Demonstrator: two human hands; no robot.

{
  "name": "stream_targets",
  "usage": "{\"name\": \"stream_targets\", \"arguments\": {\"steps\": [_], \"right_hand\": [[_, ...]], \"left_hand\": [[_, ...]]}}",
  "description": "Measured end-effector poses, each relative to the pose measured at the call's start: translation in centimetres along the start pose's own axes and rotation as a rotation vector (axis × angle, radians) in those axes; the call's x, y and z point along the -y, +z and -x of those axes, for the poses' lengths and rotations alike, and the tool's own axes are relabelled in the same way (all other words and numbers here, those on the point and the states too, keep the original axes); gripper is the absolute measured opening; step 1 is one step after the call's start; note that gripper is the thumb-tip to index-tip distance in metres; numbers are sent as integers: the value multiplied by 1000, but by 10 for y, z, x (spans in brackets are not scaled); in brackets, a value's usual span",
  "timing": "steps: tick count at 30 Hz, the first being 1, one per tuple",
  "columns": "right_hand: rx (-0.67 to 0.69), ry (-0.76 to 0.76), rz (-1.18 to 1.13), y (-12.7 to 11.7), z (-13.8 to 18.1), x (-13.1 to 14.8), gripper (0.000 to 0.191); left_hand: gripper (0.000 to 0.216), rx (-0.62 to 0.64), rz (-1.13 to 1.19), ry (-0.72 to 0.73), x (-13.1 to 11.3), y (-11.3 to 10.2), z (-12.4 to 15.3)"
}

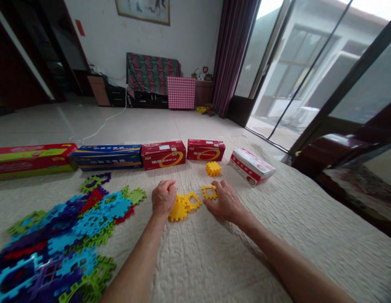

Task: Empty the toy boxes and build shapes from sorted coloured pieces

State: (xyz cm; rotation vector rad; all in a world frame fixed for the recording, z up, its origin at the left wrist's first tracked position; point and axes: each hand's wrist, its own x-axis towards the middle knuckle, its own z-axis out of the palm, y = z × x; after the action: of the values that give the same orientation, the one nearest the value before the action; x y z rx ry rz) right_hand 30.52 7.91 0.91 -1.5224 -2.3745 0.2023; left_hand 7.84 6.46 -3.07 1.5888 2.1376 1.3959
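My left hand is curled closed over a cluster of yellow interlocking plastic pieces on the cream quilted cover, gripping the piece standing on edge. My right hand lies beside them with fingers spread, its fingertips touching a yellow square frame piece. A yellow assembled cube sits a little farther away, apart from both hands.
A heap of blue, green, purple and red interlocking pieces covers the left of the quilted cover. Red and blue boxes line the far edge, with a red-and-white box at the right. Glass doors stand to the right.
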Motion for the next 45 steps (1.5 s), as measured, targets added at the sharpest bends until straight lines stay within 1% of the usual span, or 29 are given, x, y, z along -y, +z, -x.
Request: {"name": "stream_targets", "arguments": {"steps": [5, 9, 11, 14, 16, 18, 22, 24, 26, 29, 34, 42, 45], "right_hand": [[-22, 50, 28, 1, -1, 6, 53], [-27, 56, 44, 2, -2, 6, 41], [-31, 49, 25, 3, 0, 5, 37], [-64, 40, -51, 5, 2, 0, 38], [-126, 29, -130, 5, 0, -5, 39], [-223, -4, -207, 4, -9, -13, 40], [-451, -48, -293, -2, -45, -33, 42], [-493, -32, -315, -3, -65, -42, 40], [-509, -3, -338, -1, -80, -49, 40], [-539, 18, -351, 6, -89, -52, 39], [-527, -21, -336, 11, -86, -49, 36], [-494, 51, -265, 14, -84, -49, 35], [-512, 47, -259, 16, -84, -50, 35]], "left_hand": [[33, -3, 7, 17, 1, 0, 0], [33, 1, 16, 14, 2, 0, 2], [34, 3, 14, 19, 2, 0, 2], [34, 1, 9, 32, 2, 0, 3], [34, -3, 7, 39, 2, 0, 3], [33, -8, 7, 49, 3, 0, 4], [32, -11, 8, 61, 2, -1, 3], [32, -11, 2, 56, 1, -1, 3], [31, -11, -2, 50, 0, -2, 3], [32, -5, 4, 41, 0, -2, 4], [32, 3, 20, 36, 0, -2, 3], [32, -2, 26, 27, 0, -3, 4], [32, 3, 28, 34, 1, -2, 3]]}}
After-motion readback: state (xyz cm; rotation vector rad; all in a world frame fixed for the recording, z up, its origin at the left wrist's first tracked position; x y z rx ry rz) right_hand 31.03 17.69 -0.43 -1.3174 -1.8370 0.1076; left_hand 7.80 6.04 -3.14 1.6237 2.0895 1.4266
